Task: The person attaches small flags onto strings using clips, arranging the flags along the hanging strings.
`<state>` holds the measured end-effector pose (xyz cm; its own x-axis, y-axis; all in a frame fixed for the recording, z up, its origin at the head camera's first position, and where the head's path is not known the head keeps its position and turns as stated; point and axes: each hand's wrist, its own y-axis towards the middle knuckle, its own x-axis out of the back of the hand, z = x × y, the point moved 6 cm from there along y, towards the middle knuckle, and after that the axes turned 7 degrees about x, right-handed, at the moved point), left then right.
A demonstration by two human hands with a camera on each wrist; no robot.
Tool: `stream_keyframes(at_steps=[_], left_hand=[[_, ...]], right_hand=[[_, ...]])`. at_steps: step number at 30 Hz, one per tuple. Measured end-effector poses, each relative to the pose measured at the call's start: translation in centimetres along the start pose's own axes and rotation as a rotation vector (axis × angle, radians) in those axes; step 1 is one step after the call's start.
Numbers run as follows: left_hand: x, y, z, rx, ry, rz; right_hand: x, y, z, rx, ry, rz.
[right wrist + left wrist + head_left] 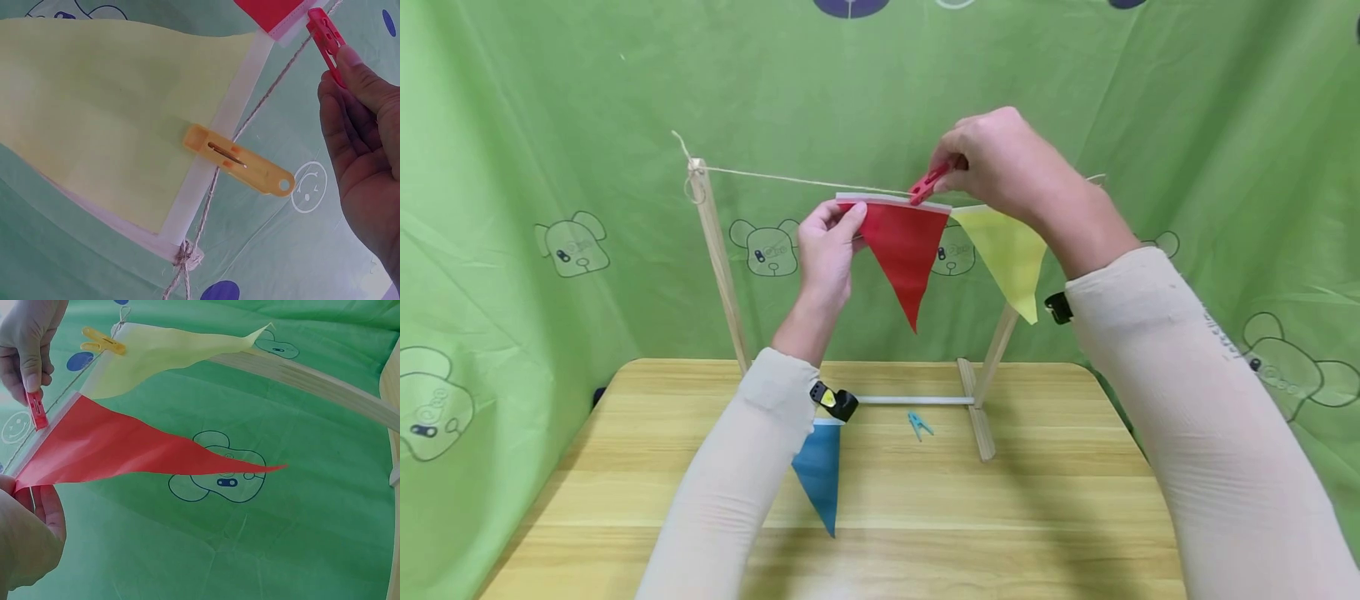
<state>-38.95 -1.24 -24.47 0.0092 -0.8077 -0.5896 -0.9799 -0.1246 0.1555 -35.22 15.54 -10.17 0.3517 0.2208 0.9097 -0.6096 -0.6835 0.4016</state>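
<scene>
My left hand [829, 250] pinches the left end of a red triangular flag [906, 250] by its white top strip. Between thumb and fingers, my right hand [1000, 162] holds a red clothespin [928, 183], whose tip is at the flag's top strip, on the string [790, 178]. Just right of the red flag hangs a yellow flag [1006, 250]. In the right wrist view an orange-yellow clothespin [240, 161] clips that flag's white edge to the string near a knot [187, 255].
The string runs between two wooden posts [718, 258]. On the table [1037, 517] lie a light-blue clothespin [919, 426] and a blue flag [823, 471], partly behind the left sleeve. A white bar [917, 400] joins the stand low down. Behind hangs a green curtain [625, 83].
</scene>
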Motion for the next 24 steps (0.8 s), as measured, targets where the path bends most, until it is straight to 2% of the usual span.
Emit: stream_keyframes(at_steps=[24], left_hand=[[-0.29, 0.19, -0.08, 0.020, 0.007, -0.007]], right_hand=[[-1.06, 0.56, 0.32, -0.005, 0.000, 0.087]])
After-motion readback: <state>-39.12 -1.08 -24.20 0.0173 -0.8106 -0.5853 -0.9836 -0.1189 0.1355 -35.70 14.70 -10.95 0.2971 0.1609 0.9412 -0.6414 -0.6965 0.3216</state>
